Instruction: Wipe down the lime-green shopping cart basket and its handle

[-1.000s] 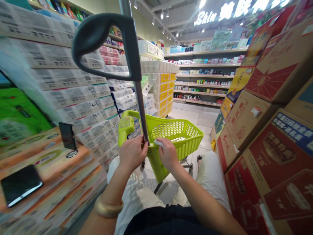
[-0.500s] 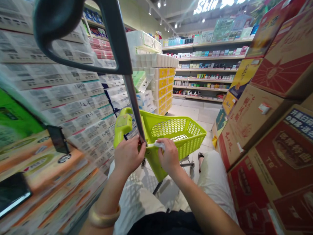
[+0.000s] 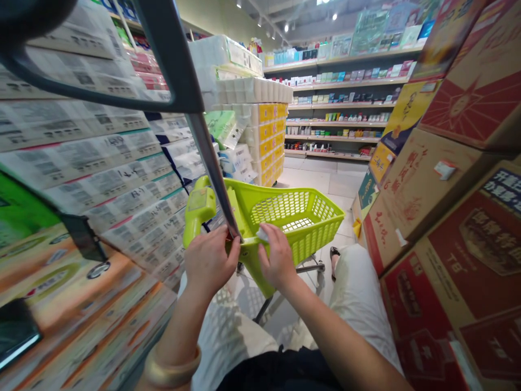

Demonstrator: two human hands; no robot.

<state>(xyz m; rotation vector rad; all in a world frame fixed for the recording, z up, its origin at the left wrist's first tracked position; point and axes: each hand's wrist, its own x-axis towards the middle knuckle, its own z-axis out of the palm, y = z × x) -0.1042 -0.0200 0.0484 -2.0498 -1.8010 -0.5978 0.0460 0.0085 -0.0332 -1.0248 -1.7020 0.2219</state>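
A lime-green shopping cart (image 3: pixel 315 231) with a perforated basket stands before my knees. My left hand (image 3: pixel 211 259) is closed around the cart's rim, at the foot of a slanting metal pole (image 3: pixel 214 168). Dark grey plastic, shaped like a loop handle (image 3: pixel 163 49), tops that pole. My right hand (image 3: pixel 279 258) pinches a white wad (image 3: pixel 262 233), which looks like a tissue or cloth, against the green rim just right of the pole. Its fingers cover most of the wad.
Stacked packs of wrapped paper goods (image 3: pixel 81 130) rise at my left, above orange cartons (image 3: pixel 52 271). Red and brown boxes (image 3: pixel 431 184) are piled close on my right. Beyond a tiled floor (image 3: pixel 325 182) are shelves of small goods (image 3: pixel 337 103).
My right hand has shifted slightly up and left with the white wad along the rim. My left hand stays on the cart. The view has tilted down a little.
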